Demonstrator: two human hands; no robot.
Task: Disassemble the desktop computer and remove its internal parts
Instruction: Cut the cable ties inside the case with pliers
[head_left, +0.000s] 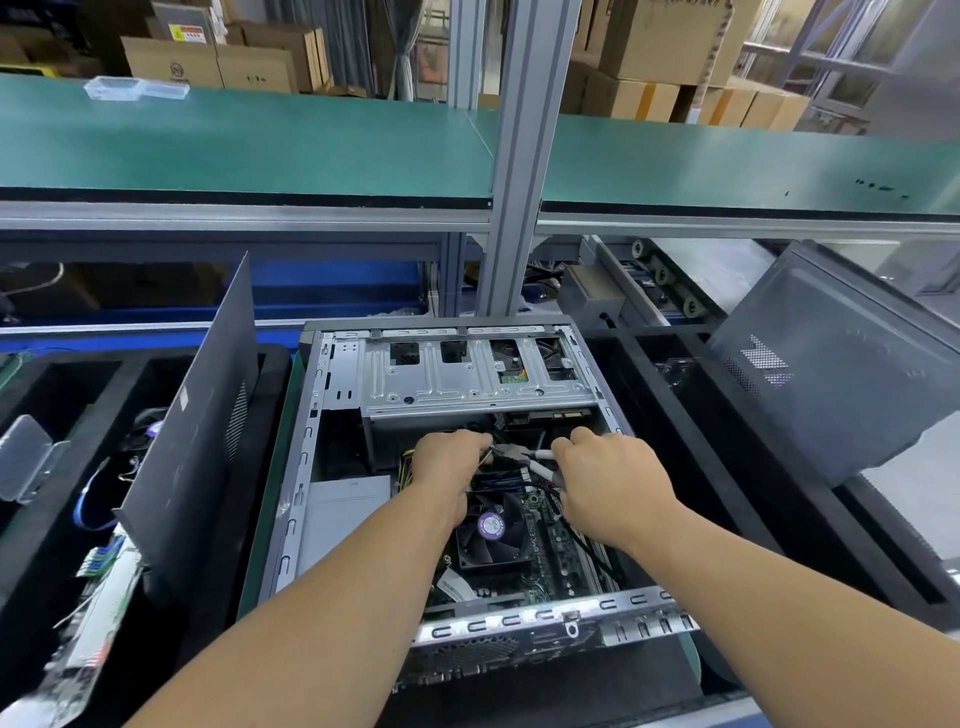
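An open desktop case (306, 467) lies on its side in front of me. Inside are a silver drive cage (467, 384), a CPU fan (493, 530) on the motherboard (545, 551) and a grey power supply (343, 514). My left hand (447, 473) is curled around a bundle of cables just below the drive cage. My right hand (608, 483) grips the white handles of cutting pliers (519, 456), whose jaws point left at the cables beside my left fingers.
A black side panel (192, 447) leans upright in the foam tray (47, 384) on the left, beside a removed circuit board (98, 613). Another side panel (831, 374) leans in the right foam tray. A green shelf (234, 140) and an aluminium post (519, 156) stand behind.
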